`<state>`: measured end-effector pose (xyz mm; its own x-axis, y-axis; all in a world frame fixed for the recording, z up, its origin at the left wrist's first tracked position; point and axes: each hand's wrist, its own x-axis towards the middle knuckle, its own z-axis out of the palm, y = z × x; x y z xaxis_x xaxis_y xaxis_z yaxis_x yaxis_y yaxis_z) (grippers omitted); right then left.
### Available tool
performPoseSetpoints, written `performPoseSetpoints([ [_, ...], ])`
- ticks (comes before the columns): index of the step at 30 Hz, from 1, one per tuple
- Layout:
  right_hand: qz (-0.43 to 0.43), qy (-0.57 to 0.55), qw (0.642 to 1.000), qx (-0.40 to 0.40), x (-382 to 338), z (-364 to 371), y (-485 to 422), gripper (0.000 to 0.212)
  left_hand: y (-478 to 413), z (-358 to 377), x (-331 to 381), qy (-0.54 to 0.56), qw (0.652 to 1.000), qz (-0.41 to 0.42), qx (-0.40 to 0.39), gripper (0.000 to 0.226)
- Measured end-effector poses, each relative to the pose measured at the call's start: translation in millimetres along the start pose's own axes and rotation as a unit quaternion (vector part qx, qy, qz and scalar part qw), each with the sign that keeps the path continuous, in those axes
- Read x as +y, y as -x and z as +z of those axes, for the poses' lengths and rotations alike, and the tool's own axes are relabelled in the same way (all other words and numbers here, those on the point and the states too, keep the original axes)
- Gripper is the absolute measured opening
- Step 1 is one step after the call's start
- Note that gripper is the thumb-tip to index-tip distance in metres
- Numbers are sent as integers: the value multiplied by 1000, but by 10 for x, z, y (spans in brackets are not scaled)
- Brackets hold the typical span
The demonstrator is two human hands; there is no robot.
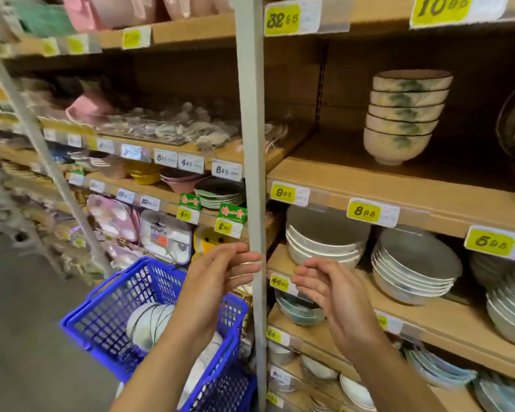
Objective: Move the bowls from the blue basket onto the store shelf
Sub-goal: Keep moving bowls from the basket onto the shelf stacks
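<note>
Shelves (27,135) leftward blurred; bowls (144,325) half hidden

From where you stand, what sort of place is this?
Probably a housewares shop aisle: wooden shelves carrying stacked bowls and plates, yellow price tags along the shelf edges, and a blue basket beside them.
</note>
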<state>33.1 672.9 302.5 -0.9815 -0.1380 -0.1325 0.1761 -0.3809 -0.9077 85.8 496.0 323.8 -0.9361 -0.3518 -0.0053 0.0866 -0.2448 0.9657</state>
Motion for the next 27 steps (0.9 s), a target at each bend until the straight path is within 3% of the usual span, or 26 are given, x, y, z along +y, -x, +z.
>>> performPoseSetpoints([
  [10,118,100,987,-52,1454,1287,105,20,114,-2110,-175,-44,990,-98,90,17],
  [13,167,190,966,-54,1924,1483,80,17,108,-2570,-330,-60,984,-139,97,15],
  [17,234,275,931,-57,2440,1564,-30,16,-28,-2936,-568,-117,969,-187,108,19],
  [23,275,415,867,-34,3079,1400,-267,24,-430,-3160,-1017,-222,940,-254,47,17],
  [27,292,426,856,-16,3475,1379,-538,19,-849,-3192,-1337,-316,908,-275,-1,15],
])
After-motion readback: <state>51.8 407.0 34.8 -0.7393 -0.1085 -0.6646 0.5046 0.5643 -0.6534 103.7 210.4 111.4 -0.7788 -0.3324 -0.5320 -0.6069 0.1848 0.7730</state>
